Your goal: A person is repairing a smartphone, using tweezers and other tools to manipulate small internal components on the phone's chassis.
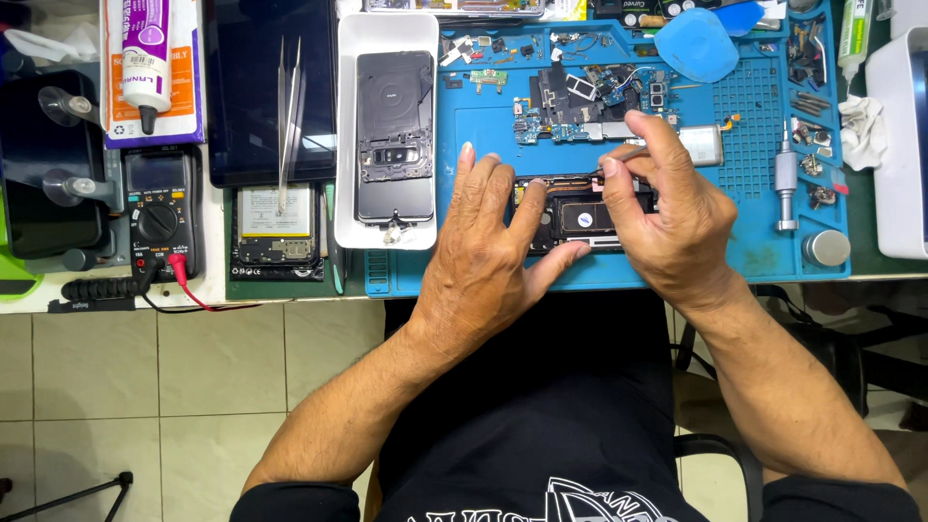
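My left hand [488,253] lies flat, fingers spread, pressing the opened phone [580,215] onto the blue mat [483,126] on the counter. My right hand [667,217] pinches thin tweezers [619,159], tips at the phone's upper edge. Beyond lie loose circuit parts [580,97]; farther left, a white tray [391,29] holds a phone back.
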